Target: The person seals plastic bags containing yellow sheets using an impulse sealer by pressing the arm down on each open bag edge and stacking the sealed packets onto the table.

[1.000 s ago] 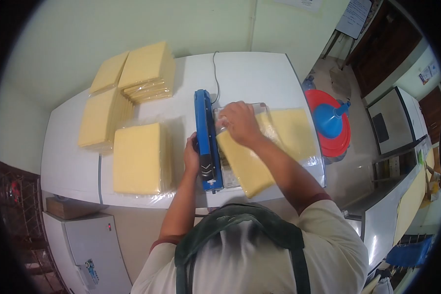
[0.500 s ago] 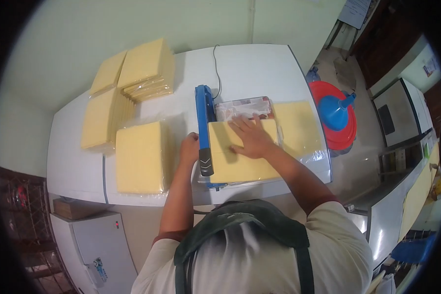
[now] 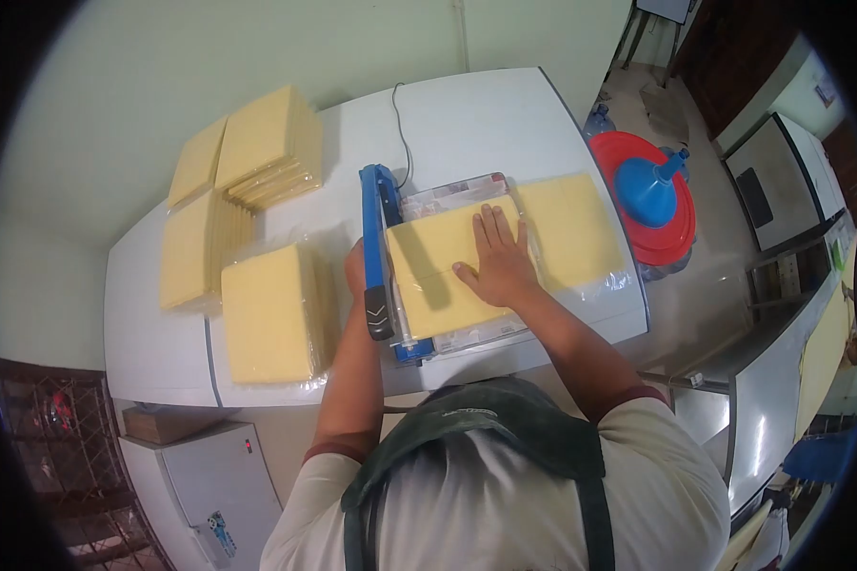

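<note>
My right hand [image 3: 503, 265] lies flat, fingers apart, on a yellow sheet pack [image 3: 443, 257] in clear plastic. The pack's left side meets a blue bag sealer [image 3: 375, 252] with a black-tipped arm. Beneath the pack is a flat patterned tin or tray [image 3: 459, 190], mostly covered. My left hand [image 3: 354, 271] is on the sealer's far left side, its fingers curled and partly hidden by the blue arm; what they hold cannot be made out. Right of my right hand lies another flat yellow pack [image 3: 571, 233] in plastic.
Several stacks of wrapped yellow packs [image 3: 267, 143] stand at the left of the white table [image 3: 486, 114], with a nearer stack [image 3: 269, 319] beside my left forearm. A cord [image 3: 403, 128] runs behind the sealer. A blue funnel [image 3: 646, 195] on a red lid [image 3: 624, 147] stands off the right edge.
The pack under my right hand has shifted away from me and now sits slightly slanted. My right hand has moved toward the pack's right side. The camera view has shifted a little.
</note>
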{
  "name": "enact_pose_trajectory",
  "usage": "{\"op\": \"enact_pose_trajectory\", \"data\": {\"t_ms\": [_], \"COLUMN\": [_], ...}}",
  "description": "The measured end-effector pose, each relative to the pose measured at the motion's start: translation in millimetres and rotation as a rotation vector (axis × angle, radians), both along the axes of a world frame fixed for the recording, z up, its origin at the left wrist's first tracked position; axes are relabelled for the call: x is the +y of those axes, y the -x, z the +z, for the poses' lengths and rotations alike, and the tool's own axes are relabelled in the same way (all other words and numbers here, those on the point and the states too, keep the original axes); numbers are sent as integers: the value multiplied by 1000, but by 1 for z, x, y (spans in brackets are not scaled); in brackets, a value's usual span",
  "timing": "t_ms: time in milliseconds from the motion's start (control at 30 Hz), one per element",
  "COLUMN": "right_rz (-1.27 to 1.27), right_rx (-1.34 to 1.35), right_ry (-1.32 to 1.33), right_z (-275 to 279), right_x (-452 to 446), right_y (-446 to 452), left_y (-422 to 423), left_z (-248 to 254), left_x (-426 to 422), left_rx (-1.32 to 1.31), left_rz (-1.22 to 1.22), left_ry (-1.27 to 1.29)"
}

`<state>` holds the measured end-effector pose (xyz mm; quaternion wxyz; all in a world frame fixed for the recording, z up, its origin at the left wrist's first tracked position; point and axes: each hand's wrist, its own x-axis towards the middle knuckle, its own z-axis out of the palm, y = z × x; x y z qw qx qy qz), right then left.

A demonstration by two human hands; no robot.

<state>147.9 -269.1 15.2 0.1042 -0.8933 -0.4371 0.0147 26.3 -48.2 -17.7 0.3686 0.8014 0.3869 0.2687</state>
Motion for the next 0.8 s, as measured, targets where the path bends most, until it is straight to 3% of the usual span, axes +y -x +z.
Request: {"op": "enact_pose_trajectory", "data": {"t_ms": [200,267,333,367,400,467,500,533,567,600,633,700,767,800], "right_rz": [-8,-6,-19,-19,-51,-70,-85,-98,-85,-56,-29,-49,-61,-59], "right_rx": [-4,-25,9,7,16,34,20,4,3,-85,-175,-30,-45,-51], "right_ry": [24,17,54,52,19,-4,-10,-15,-10,20,48,105,147,142], "right_z": [-1,-1,7,12,23,24,18,12,1,-13,-20,-1,-8,-3], "right_x": [2,1,2,1,-1,-5,-7,-9,-11,-14,-15,-11,-10,-6], "right_y": [2,2,3,2,0,0,-2,-3,-5,-6,-7,0,-5,-6], "left_y": [3,3,9,20,35,53,62,66,67,63,42,-1,-20,-17], "left_z": [-6,-8,9,19,53,179,205,207,204,197,180,115,20,27], "left_x": [6,21,53,63,59,-10,-37,-62,-88,-112,-135,-160,-138,-122], "left_rx": [-5,156,151,-97,-344,-700,-752,-758,-750,-492,-497,13,62,182], "left_rz": [-7,62,154,155,156,129,-24,-383,-743,-1007,-995,-816,-423,-394], "left_ry": [-45,6,-49,7,65,112,-94,-119,-145,-245,-246,-73,-325,-341]}}
